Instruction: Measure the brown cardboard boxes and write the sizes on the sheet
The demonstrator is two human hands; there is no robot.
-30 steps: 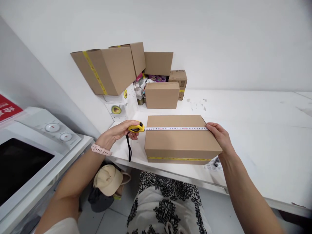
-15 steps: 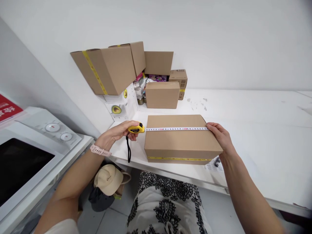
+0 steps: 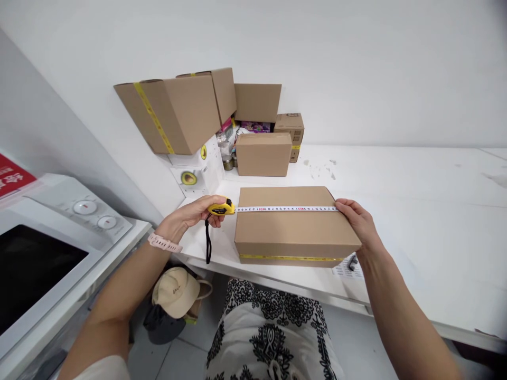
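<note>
My left hand (image 3: 202, 209) is closed around a yellow tape measure (image 3: 222, 206) just off the left side of a brown cardboard box (image 3: 293, 227). A black wrist strap (image 3: 208, 243) dangles from the tape measure. Its white blade (image 3: 277, 209) runs straight across the top of the box to the right edge. There my right hand (image 3: 358, 221) pinches the blade's end, thumb on top, with the other fingers partly hidden behind the box's corner. Yellow tape runs along the front face of the box, which lies near the table's front edge.
A microwave (image 3: 79, 221) stands at the left. Behind, a tilted carton (image 3: 190, 113) rests on a white avocado-print box (image 3: 198, 179), beside a smaller brown box (image 3: 263, 155) and mixed packages. Beneath the table's edge lie a beige cap (image 3: 176, 290) and a dark cap (image 3: 162, 323).
</note>
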